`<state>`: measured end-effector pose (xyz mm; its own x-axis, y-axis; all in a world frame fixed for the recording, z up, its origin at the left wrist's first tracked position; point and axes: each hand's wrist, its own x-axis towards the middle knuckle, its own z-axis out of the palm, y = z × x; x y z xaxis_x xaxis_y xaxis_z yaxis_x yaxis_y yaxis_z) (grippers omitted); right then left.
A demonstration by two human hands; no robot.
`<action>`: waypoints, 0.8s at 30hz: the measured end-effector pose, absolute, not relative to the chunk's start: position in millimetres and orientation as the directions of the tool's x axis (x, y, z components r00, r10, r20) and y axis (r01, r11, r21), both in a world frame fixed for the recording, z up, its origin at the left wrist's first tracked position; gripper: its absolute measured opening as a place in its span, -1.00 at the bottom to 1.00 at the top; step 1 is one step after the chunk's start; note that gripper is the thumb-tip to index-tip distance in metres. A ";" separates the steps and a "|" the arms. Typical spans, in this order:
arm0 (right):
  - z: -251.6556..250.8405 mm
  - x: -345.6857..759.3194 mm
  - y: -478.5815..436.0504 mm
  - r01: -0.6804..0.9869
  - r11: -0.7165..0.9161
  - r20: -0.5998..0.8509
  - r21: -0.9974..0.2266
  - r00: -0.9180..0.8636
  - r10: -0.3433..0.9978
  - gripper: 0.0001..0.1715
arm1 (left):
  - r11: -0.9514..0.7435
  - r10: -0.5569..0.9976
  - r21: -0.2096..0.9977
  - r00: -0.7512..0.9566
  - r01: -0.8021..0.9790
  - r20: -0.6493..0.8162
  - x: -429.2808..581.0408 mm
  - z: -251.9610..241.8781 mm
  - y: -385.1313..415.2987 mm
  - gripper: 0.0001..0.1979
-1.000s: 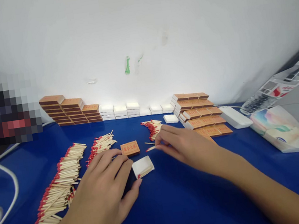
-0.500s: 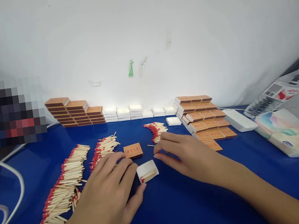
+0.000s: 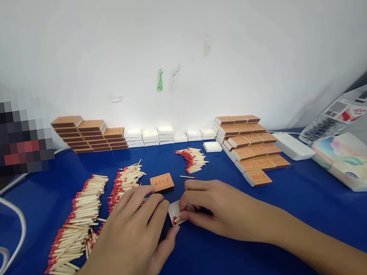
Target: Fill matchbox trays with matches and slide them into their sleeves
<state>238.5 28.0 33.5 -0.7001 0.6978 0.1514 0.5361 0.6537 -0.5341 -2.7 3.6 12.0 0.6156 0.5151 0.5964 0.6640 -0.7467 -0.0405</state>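
A small white matchbox tray lies on the blue table with a few red-tipped matches in it. My left hand lies on the table and steadies the tray between fingertips and thumb. My right hand covers the tray's right part, its fingers pinched together on matches at the tray. An orange matchbox sleeve lies just behind the tray. One loose match lies near it.
Match piles lie at the left, centre left and centre. Orange boxes are stacked at the back left and right, white trays along the wall. A white device, a plastic packet and a white cable flank the work area.
My right hand has come from the centre match pile down to the white tray, bringing matches to it. My left hand has stayed at the tray.
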 end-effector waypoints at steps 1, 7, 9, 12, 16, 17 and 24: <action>34.3 241.7 30.5 0.538 0.668 0.187 -0.514 -0.690 0.699 -0.87 | -0.747 0.516 -0.041 0.618 0.663 0.593 -2.9 11.9 3.7 -0.85; 38.7 273.8 60.7 0.738 0.586 0.361 -0.334 -0.474 0.803 -0.81 | -0.751 0.530 -0.014 0.615 0.660 0.584 -4.0 11.3 3.1 -0.84; 37.6 282.3 69.9 0.776 0.547 0.307 -0.316 -0.462 0.832 -0.80 | -0.749 0.527 -0.021 0.614 0.662 0.587 -3.6 12.0 2.9 -0.84; 31.8 283.5 74.3 0.764 0.522 0.213 -0.380 -0.477 0.853 -0.83 | -0.745 0.524 -0.032 0.614 0.666 0.591 -2.8 13.6 2.8 -0.84; 22.6 271.3 68.7 0.736 0.510 0.168 -0.446 -0.491 0.855 -0.87 | -0.746 0.523 -0.036 0.619 0.665 0.586 -2.4 14.1 2.5 -0.83; 21.7 268.9 67.2 0.742 0.506 0.166 -0.440 -0.487 0.858 -0.86 | -0.746 0.525 -0.033 0.619 0.665 0.584 -2.4 13.8 2.4 -0.83; 32.3 273.4 66.6 0.752 0.481 0.087 -0.450 -0.499 0.862 -0.69 | -0.754 0.517 -0.035 0.625 0.656 0.585 -3.0 11.7 2.3 -0.85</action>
<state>273.4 66.6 32.3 -0.4991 0.8621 0.0872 0.7524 0.4811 -0.4500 -3.0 2.3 11.7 0.6246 0.5168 0.5855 0.6563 -0.7537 -0.0350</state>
